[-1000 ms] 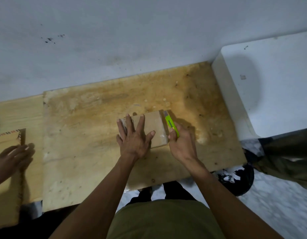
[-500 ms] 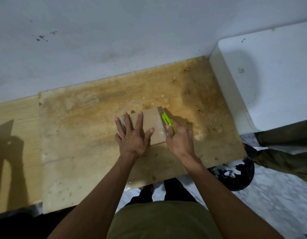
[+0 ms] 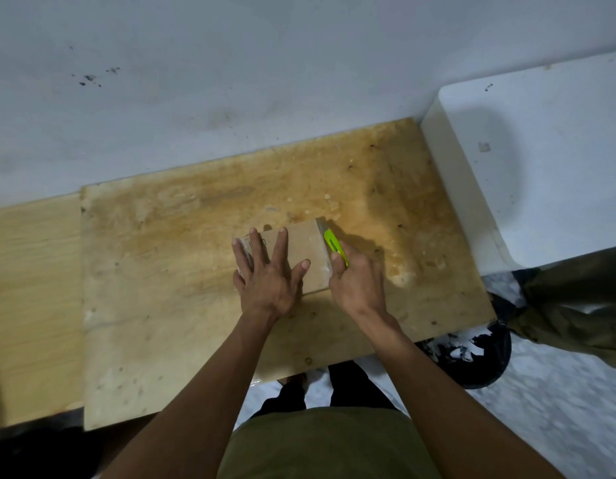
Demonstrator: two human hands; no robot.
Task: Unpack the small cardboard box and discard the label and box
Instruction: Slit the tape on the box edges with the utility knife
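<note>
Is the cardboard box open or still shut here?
Shut: the cardboard box shows a flat, unbroken top, left hand pressing it; right hand holds a green cutter at its edge.

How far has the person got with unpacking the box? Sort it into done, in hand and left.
Done: nothing visible; the box looks closed on the wooden board.
In hand: the left hand presses the box flat while the right hand holds a green cutter along its right edge.
Left: opening, emptying, then discarding the label and box.
</note>
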